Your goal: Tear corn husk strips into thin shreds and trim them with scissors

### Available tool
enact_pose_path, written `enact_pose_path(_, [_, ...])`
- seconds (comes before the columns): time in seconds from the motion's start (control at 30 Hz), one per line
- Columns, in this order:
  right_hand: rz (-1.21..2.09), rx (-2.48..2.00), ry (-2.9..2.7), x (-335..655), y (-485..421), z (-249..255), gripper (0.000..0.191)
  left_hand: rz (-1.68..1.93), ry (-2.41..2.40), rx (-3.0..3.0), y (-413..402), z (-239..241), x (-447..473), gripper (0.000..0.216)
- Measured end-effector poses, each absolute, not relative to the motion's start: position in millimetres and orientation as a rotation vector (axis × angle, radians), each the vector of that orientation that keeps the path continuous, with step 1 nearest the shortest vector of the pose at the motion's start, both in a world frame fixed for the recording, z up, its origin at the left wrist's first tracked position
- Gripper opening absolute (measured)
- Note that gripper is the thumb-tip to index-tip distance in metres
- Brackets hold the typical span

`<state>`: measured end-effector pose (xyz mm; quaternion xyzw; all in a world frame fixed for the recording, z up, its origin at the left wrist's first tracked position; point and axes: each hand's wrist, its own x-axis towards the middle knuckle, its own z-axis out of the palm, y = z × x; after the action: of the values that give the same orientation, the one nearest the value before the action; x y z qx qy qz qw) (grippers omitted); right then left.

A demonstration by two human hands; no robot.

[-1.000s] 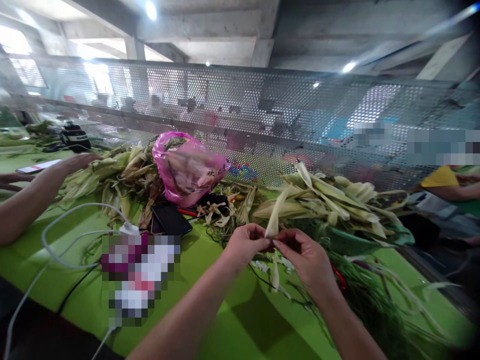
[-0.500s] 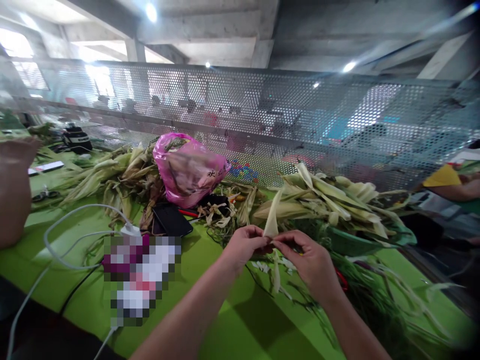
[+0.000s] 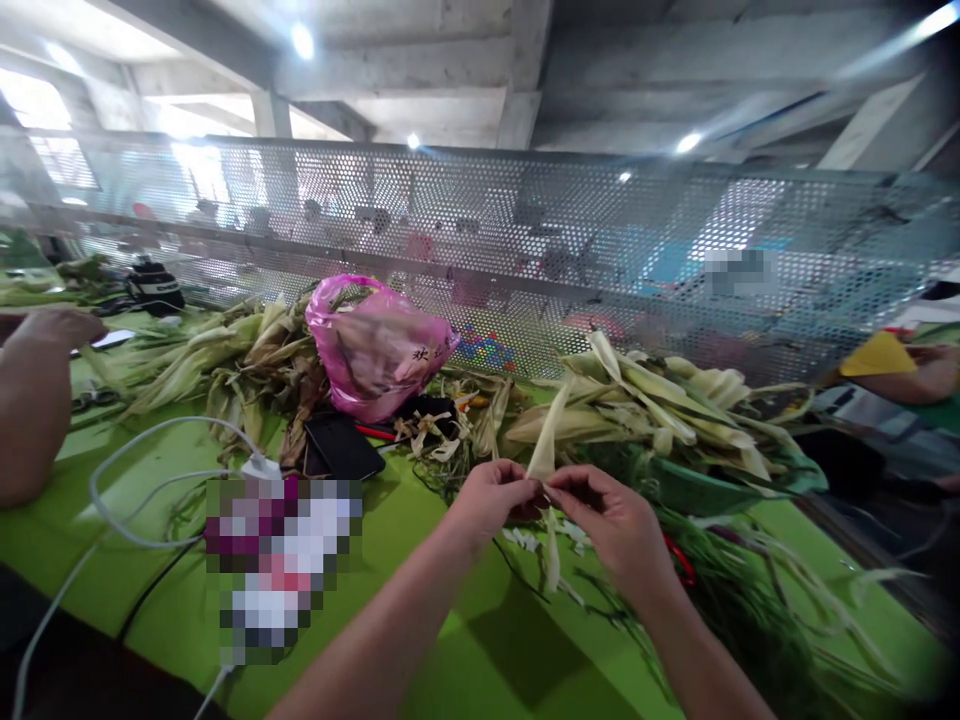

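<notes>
My left hand (image 3: 491, 497) and my right hand (image 3: 611, 515) meet over the green table (image 3: 450, 650), both pinching a pale strip of corn husk (image 3: 545, 440). One end of the strip stands up above my fingers and the other hangs down below them. Small husk scraps (image 3: 525, 538) lie on the table under my hands. A heap of pale green husks (image 3: 660, 400) sits just beyond my right hand.
A pink plastic bag (image 3: 379, 345), a black phone (image 3: 341, 445) and another husk pile (image 3: 217, 350) lie at left centre. White cables (image 3: 127, 470) cross the near left. Another person's arm (image 3: 30, 390) rests at the left edge. A perforated metal screen (image 3: 525, 230) backs the table.
My hands stayed pinched on the husk strip with only slight finger movement. The other person's arm at left lifted off the husk pile and drew back to the left edge.
</notes>
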<state>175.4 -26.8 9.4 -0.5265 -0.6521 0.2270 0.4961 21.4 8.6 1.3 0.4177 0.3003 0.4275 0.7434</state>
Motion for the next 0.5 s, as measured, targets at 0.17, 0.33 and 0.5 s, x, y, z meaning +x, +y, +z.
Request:
enact_pose_path(0.17, [0.44, -1.258, -1.727, 177.7, -26.4, 8.5, 0.019, 0.934, 0.641, 0.817, 9.6, -2.4, 20.7, 0.03])
enact_pose_path(0.33, [0.308, -1.297, -1.79, 176.0, -27.7, 13.2, 0.016, 0.924, 0.64, 0.792, 11.0, -4.3, 21.8, 0.028])
enact_pose_path(0.5, [0.308, -1.389, -1.723, 173.6, -29.9, 13.3, 0.017, 0.947, 0.675, 0.87, 8.4, -1.1, 21.3, 0.025])
